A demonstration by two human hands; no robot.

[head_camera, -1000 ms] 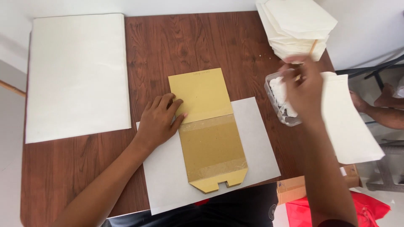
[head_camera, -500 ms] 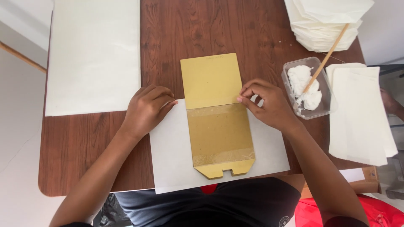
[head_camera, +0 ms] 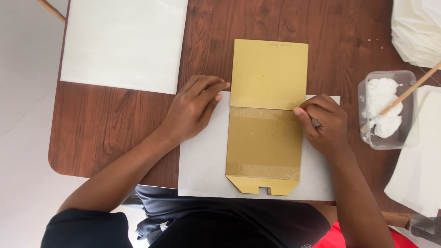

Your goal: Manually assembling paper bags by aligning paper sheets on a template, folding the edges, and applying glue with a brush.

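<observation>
The gold card piece (head_camera: 267, 117) lies flat in the middle of the brown wooden counter (head_camera: 115, 124), its long axis running far to near, its near half resting on a pale grey sheet (head_camera: 202, 165); the far half is bright gold, the near half a duller brown panel ending in a small notched tab at the near edge.

The left hand (head_camera: 193, 109) lies palm down just left of the card, fingers (head_camera: 216, 87) stretched out and released, their tips touching its left edge where the bright half meets the dull one; it grips nothing.

The right hand (head_camera: 321, 121) sits at the right edge on that same line, fingers curled in and pressing the card's margin; whether they pinch something small I cannot tell.

So the card lies between the two hands, each touching one long side at the crosswise seam; neither is clearly nearer.

Right of the right hand, apart from it, stands a clear tub of white paste (head_camera: 386, 110) with a wooden stick (head_camera: 409, 92) leaning in it; a white sheet (head_camera: 121, 43) lies far left, and a stack of white papers (head_camera: 418, 32) far right.
</observation>
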